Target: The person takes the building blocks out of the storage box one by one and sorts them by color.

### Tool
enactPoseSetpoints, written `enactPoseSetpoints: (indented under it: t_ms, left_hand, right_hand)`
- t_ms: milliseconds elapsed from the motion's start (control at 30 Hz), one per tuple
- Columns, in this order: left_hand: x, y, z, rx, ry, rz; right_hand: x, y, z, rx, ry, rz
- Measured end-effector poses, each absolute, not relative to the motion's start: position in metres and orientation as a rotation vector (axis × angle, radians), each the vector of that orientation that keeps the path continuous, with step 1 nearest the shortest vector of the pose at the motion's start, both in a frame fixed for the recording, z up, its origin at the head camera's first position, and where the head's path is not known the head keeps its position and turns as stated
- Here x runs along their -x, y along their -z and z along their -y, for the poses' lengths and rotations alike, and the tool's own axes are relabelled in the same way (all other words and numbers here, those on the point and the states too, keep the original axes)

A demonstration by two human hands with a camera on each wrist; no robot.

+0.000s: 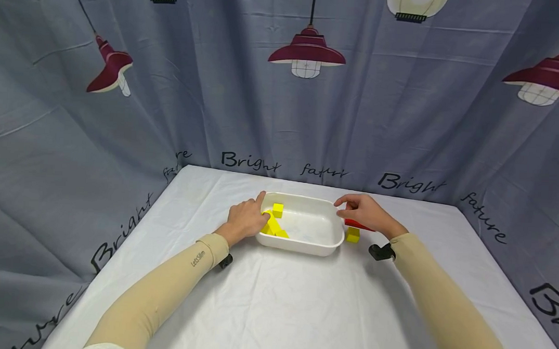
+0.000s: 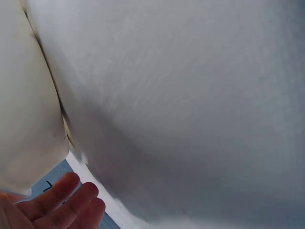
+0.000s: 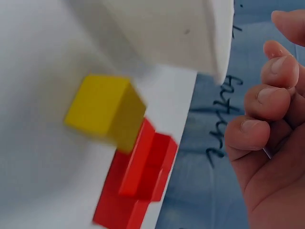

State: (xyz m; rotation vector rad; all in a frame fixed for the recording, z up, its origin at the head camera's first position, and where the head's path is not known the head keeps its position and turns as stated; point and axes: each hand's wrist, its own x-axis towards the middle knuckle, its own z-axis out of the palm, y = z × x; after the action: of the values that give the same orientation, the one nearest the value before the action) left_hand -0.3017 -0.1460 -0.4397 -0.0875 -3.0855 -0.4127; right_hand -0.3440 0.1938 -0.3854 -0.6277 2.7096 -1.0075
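On your beige left arm sleeve point(image 1: 157, 296) you can read "Let'sSlim"; on the grey-blue curtain point(image 1: 272, 117) facing you, black "Bright" and "fature" repeat.

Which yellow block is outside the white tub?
The yellow cube on the table, near the right hand; the other yellow blocks all sit inside the tub.

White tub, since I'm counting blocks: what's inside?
The tub holds yellow blocks at its left end; the left hand partly covers them, so their exact number cannot be told.
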Motion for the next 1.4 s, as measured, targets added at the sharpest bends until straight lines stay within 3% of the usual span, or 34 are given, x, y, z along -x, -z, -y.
enactPoseSetpoints:
  t_ms: [633,1400]
  left_hand:
    - [0.304,0.439,0.148,0.085,0.459,3.128]
    - [0.304,0.437,0.145,0.038,0.441,3.168]
  right_hand:
    - [0.362,0.38,-0.125,0.786,0.864,-2.624]
    - [0.389,0.41,-0.075,0.68,0.922,-2.57]
